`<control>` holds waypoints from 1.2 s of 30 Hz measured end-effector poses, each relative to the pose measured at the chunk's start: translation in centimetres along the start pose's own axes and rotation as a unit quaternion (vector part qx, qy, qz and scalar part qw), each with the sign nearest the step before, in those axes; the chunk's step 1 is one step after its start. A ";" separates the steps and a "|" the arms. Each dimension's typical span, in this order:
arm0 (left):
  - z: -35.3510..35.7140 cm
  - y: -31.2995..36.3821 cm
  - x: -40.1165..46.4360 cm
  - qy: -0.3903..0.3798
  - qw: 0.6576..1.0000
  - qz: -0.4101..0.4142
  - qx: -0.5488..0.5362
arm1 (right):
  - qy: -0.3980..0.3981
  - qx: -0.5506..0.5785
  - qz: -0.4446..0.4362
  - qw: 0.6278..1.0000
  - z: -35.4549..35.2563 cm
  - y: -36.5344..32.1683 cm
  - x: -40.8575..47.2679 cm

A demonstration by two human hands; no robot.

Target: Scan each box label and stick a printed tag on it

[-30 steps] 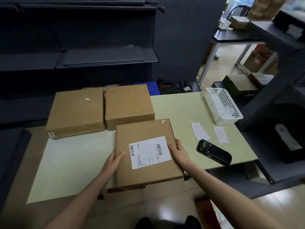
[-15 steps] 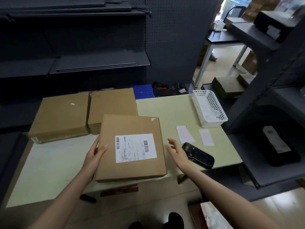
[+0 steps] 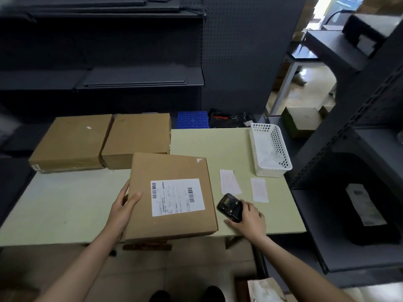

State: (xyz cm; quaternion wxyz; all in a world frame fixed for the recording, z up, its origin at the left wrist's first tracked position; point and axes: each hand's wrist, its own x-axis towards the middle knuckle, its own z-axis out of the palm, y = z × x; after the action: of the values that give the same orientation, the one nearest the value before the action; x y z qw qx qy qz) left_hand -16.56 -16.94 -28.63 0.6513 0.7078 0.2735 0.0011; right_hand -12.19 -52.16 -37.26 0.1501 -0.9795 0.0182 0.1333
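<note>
Three cardboard boxes sat on the pale green table [image 3: 65, 205]. At centre left of the frame two plain boxes [image 3: 72, 142] lay side by side, touching, along the table's far edge. Lower and nearer the middle lay the labelled box [image 3: 170, 197], its white shipping label [image 3: 177, 197] facing up and its near edge just past the table's front edge. The left hand [image 3: 124, 208] held that box's left side, thumb curled on top, fingers down the side. Right of the box, the right hand [image 3: 248, 219] gripped the black handheld scanner [image 3: 230, 207], which lay on the table just beside the box. Just beyond the scanner two white printed tags [image 3: 229, 182] lay flat, slightly apart. At centre right a white plastic basket [image 3: 277, 149] stood near the table's right edge
</note>
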 end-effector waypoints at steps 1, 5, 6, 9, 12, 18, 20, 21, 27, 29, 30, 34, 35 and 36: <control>0.3 0.0 -0.2 0.005 1.000 0.001 -0.003 | 0.004 -0.004 -0.002 1.000 0.0 0.1 0.2; 0.8 0.0 -0.9 0.027 1.000 0.009 -0.012 | 0.008 -0.033 -0.023 0.999 -0.4 0.3 1.0; 0.8 0.0 -1.2 0.033 0.999 0.010 -0.012 | 0.005 -0.036 -0.029 0.999 -0.6 0.5 1.2; 0.2 0.1 -1.6 0.056 0.998 0.014 -0.011 | -0.010 -0.047 -0.050 0.998 -1.4 0.7 1.6; -1.2 0.3 -1.7 0.071 0.997 0.023 0.004 | -0.020 -0.062 -0.091 0.994 -2.5 0.6 2.2; -3.5 2.0 -1.8 0.089 0.994 0.050 0.039 | -0.034 -0.107 -0.189 0.976 -6.4 -2.0 4.0; -3.7 2.8 -1.7 0.095 0.993 0.055 0.042 | -0.031 -0.131 -0.218 0.967 -7.9 -3.1 4.7; -3.8 3.1 -1.4 0.096 0.992 0.056 0.051 | -0.032 -0.138 -0.231 0.962 -8.5 -3.8 5.1; -4.0 4.8 -1.9 0.093 0.990 0.069 0.084 | -0.009 -0.217 -0.321 0.922 -11.7 -7.4 5.4; -3.7 5.1 -2.0 0.093 0.989 0.072 0.092 | -0.001 -0.247 -0.343 0.906 -12.2 -8.0 5.1; -3.6 5.1 -2.1 0.093 0.988 0.075 0.096 | -0.001 -0.259 -0.349 0.900 -12.3 -8.2 5.0; -3.4 5.2 -2.1 0.094 0.987 0.072 0.109 | 0.001 -0.282 -0.366 0.887 -12.4 -8.7 4.4; -3.3 5.2 -2.2 0.091 0.988 0.068 0.108 | 0.002 -0.283 -0.366 0.887 -12.3 -8.7 4.4; -3.3 5.1 -2.2 0.086 0.988 0.066 0.110 | 0.003 -0.283 -0.365 0.887 -12.2 -8.7 4.4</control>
State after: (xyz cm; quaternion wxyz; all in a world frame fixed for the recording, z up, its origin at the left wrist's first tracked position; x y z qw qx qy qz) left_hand -17.65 -14.81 -22.67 0.5421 0.7887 0.2800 0.0752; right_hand -4.19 -47.50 -24.68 -0.0957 -0.9182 -0.3787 0.0661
